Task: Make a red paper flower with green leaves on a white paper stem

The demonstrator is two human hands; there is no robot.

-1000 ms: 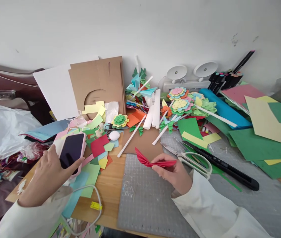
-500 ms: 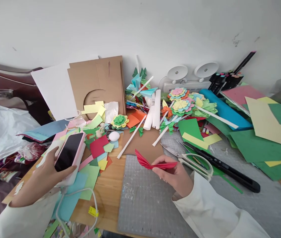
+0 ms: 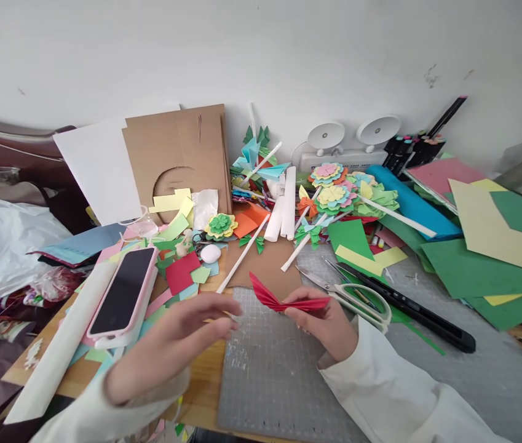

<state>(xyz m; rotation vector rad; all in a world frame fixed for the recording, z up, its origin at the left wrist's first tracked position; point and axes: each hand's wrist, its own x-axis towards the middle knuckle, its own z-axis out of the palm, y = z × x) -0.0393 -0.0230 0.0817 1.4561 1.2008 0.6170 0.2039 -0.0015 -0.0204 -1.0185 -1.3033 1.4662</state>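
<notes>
My right hand (image 3: pixel 323 323) pinches a folded red paper piece (image 3: pixel 274 296) just above the grey cutting mat (image 3: pixel 270 375). My left hand (image 3: pixel 177 341) hovers empty with fingers spread, blurred by motion, between the phone and the red piece. The phone (image 3: pixel 122 290), dark screen up in a pink case, lies free on a white roll (image 3: pixel 64 344) and coloured scraps at the left.
White-handled scissors (image 3: pixel 357 295) and a black tool (image 3: pixel 417 314) lie right of my right hand. Paper flowers (image 3: pixel 334 184), white paper tubes (image 3: pixel 283 203), cardboard (image 3: pixel 177 154) and green sheets (image 3: pixel 473 271) crowd the back and right. A white plastic bag (image 3: pixel 2 240) sits far left.
My left hand let go of the phone, which now rests on the paper pile, and swung right toward the red folded piece. My right hand stayed put.
</notes>
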